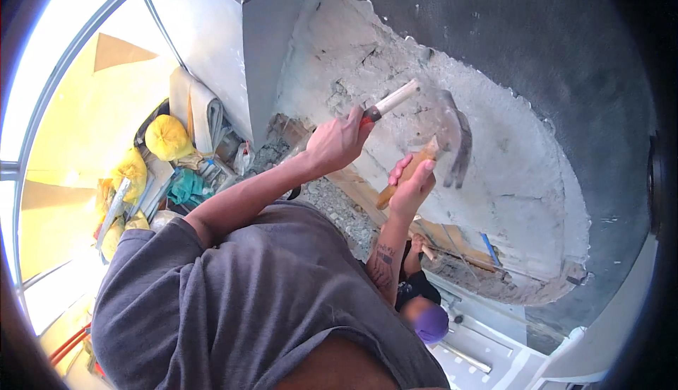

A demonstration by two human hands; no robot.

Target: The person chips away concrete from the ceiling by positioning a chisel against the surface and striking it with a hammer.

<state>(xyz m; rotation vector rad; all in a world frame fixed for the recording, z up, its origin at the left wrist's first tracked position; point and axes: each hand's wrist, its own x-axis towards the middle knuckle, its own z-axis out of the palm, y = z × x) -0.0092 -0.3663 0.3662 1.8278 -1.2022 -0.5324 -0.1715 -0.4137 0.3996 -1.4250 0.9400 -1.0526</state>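
My left hand (339,143) grips a pale bar-like tool (397,97) by its red and black part. The bar points up and right across the wall and shows a small hole near its end. My right hand (413,183) is closed around a tan wooden handle (394,193), apart from the left hand. Just beyond that handle is a blurred dark curved shape (462,146), which looks like a hammer head in motion. Behind both tools is a broad patch of bare, cracked plaster or masonry (503,162) with a ragged edge.
Dark wall surface (572,88) surrounds the patch. Rubble (344,212) lies below my arms. A co-worker in a purple cap (431,324) is close below my right arm, a hand (418,242) on a wooden handle. At left are yellow bags (168,137), rolled sheeting (198,106) and debris.
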